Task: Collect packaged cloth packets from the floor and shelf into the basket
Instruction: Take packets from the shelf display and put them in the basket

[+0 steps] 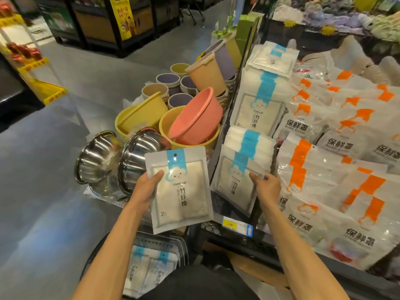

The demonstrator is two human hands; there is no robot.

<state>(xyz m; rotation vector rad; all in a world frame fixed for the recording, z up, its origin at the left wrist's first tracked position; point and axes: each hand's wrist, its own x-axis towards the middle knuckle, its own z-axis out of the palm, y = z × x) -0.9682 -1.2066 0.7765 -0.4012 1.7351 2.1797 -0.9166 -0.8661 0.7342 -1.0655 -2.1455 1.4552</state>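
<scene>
The left hand grips a white plastic cloth packet with a blue band and a cloud face by its left edge, thumb laid across the front and fingers behind; the packet is held upright in the air, clear of the shelf and above the basket. The right hand pinches the front packet of the near shelf stack at its right edge, thumb on the face and fingers curled round behind; that packet stands leaning in its row on the black wire shelf, touching the packets behind it.

Behind this row a second stack of blue-banded packets leans further back on the same shelf; to the right lie overlapping clear bags with orange stripes, just beside the blue-banded rows; a yellow price tag sits on the shelf's front rail below the right hand.

Low in the view, between the forearms, what looks like a grey wire basket holds two more blue-banded packets lying flat side by side; its lower part is hidden by dark clothing.

Left of the shelf, on the grey floor, two shiny steel bowls rest tilted on their sides, touching each other; behind them a pink plastic basin lies tipped inside a yellow basin, with a yellow bucket beside them.
</scene>
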